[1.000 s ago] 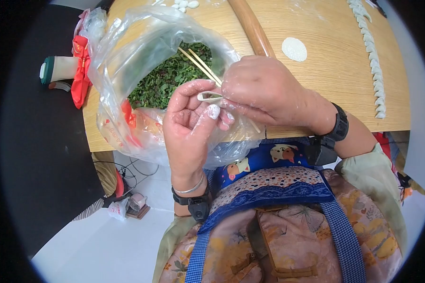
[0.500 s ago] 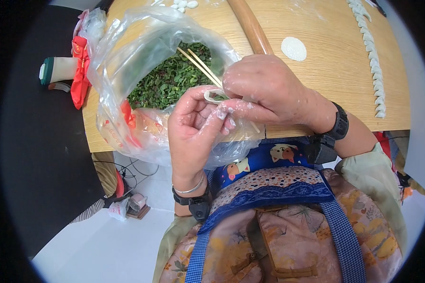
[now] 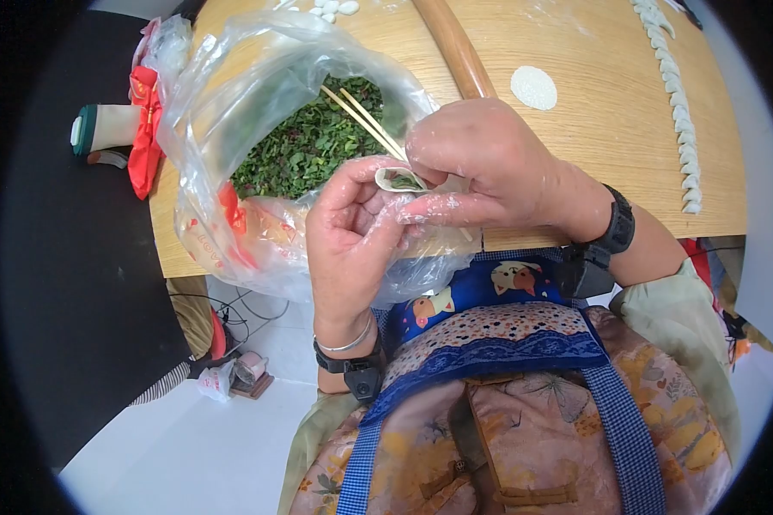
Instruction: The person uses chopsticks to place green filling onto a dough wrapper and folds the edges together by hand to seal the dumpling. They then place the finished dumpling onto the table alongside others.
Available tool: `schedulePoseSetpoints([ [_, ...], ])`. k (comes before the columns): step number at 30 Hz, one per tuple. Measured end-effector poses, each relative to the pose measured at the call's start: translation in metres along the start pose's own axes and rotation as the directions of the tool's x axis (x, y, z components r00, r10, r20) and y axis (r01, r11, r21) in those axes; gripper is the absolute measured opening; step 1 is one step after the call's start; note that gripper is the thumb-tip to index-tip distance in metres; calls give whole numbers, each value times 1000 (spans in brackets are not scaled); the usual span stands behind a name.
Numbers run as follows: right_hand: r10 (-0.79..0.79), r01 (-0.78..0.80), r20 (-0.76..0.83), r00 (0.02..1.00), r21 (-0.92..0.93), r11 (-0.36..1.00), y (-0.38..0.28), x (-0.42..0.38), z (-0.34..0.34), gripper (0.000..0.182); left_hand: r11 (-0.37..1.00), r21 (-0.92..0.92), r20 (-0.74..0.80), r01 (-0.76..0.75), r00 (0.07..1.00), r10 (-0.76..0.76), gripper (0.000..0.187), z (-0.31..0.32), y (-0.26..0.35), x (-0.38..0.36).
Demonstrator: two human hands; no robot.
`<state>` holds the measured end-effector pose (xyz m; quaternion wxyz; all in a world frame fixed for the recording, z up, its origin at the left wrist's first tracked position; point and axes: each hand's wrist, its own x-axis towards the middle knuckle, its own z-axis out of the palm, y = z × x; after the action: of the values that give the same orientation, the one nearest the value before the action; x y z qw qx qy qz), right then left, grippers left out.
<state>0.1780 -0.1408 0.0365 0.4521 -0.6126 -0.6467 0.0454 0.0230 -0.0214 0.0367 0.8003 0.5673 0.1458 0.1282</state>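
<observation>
**Two hands close a dumpling over the filling bag**

The left hand [image 3: 352,236] cups a small dumpling [image 3: 398,179] with green filling inside. The right hand [image 3: 481,159] pinches its edge from above, and both hands are floury. Just behind them a clear plastic bag [image 3: 232,154] holds chopped greens [image 3: 305,146], with chopsticks [image 3: 361,116] resting in it. On the table [image 3: 593,129] lie a rolling pin [image 3: 455,47], a round wrapper [image 3: 533,87] and a row of dough pieces [image 3: 678,112] far on the right.

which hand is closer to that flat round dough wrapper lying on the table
Right. The right hand is just below-left of the dough wrapper, apart from it. The left hand sits farther away, lower and further left.
</observation>
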Motion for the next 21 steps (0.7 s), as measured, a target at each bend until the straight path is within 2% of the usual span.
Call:
schedulePoseSetpoints([
  [5,-3,3,-7,1000,-31,1000,1,0,4,24,999,32,15,16,1000,-17,26,0,-1,-1],
  [7,-56,52,-78,995,-53,997,3,0,8,19,1000,17,15,6,1000,-6,26,-2,-3,-2],
  [10,-139,132,-94,986,-72,989,7,1,10,15,1000,24,-8,-9,1000,9,26,0,-2,-2],
  [14,-145,136,-126,981,-75,988,5,2,9,19,997,55,-14,-52,999,52,25,1,-4,-1],
  [16,-55,55,-23,998,-8,998,2,1,-1,25,995,71,18,-63,998,62,25,0,-2,-2],
  [21,38,-40,47,998,41,998,0,0,-4,29,995,72,70,-71,995,66,24,-1,-2,-2],
])
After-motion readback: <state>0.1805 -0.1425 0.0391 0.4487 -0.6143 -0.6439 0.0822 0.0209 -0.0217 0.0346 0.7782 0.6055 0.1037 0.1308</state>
